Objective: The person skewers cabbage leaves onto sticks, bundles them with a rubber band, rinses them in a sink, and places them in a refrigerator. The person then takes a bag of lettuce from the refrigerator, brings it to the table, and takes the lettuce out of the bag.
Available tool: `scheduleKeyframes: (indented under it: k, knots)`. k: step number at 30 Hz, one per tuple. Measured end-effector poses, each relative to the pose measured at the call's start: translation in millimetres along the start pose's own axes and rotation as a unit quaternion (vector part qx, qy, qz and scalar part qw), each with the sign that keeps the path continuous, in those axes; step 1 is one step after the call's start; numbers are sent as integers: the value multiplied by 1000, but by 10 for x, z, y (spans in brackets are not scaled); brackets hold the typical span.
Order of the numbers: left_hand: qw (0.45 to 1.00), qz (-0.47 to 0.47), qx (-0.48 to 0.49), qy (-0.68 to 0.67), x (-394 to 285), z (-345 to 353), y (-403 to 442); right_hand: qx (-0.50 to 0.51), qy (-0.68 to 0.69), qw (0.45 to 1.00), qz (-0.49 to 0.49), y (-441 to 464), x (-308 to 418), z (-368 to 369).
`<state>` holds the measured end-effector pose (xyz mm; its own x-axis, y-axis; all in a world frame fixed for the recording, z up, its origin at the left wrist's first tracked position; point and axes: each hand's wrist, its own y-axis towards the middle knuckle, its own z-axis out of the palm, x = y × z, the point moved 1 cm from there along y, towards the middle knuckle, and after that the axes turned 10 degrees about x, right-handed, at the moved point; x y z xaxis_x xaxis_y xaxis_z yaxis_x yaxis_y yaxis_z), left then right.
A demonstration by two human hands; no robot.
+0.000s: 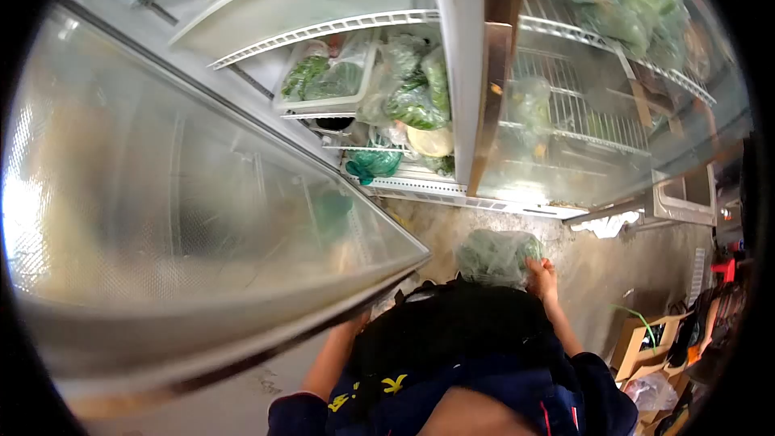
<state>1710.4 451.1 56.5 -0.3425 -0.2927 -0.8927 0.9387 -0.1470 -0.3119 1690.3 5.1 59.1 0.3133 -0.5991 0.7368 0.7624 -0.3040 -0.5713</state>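
My right hand (542, 276) is closed on the edge of a clear plastic bag (496, 257) filled with leafy greens. The bag hangs in front of my body, above the floor. My left hand (355, 321) is down by the edge of the swung-out glass fridge door (202, 178); its fingers are hidden between the door and my dark clothing. Ahead, the fridge shelf holds a white bin (323, 106) with bagged greens. More bagged leafy greens (416, 97) lie beside it. Below sits a green plastic bag (378, 163) next to a pale round item (430, 141).
A second glass door (597, 137) on the right stands in front of wire shelves with bagged vegetables (634, 8). Cardboard boxes (638, 347) and a clear plastic bag (652, 394) rest on the concrete floor (597, 258) at the right, near a red object (724, 270).
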Motion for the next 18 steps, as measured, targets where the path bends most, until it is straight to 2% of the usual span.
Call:
scheduleKeyframes:
  k: [1,2,4,5,7,10,13,15,17,18]
  knots:
    - [993,35,37,103,-118,285,125,7,21,999,-34,2,1,-77]
    - [973,71,78,204,-261,624,289,5,13,1000,-13,-91,68,-109]
    - [979,115,124,113,-466,1210,690,-19,29,999,0,-303,224,-36]
    - [984,109,118,-78,-537,1471,884,-37,37,999,10,-388,264,-37]
    - [976,134,155,74,-711,1812,1073,-42,101,994,-13,-408,131,-175]
    - [999,18,13,49,-542,2014,1119,-119,127,985,-8,-562,205,-115]
    - [963,-76,184,183,-146,1840,1026,-155,157,975,-23,-911,375,-51]
    - [927,-31,280,247,-8,1992,868,-166,168,971,-48,-1130,420,-46]
    - [882,9,368,296,159,2166,708,-118,208,967,-89,-1337,230,-236]
    - [837,88,418,342,185,2302,580,-132,237,958,-91,-1498,206,-245]
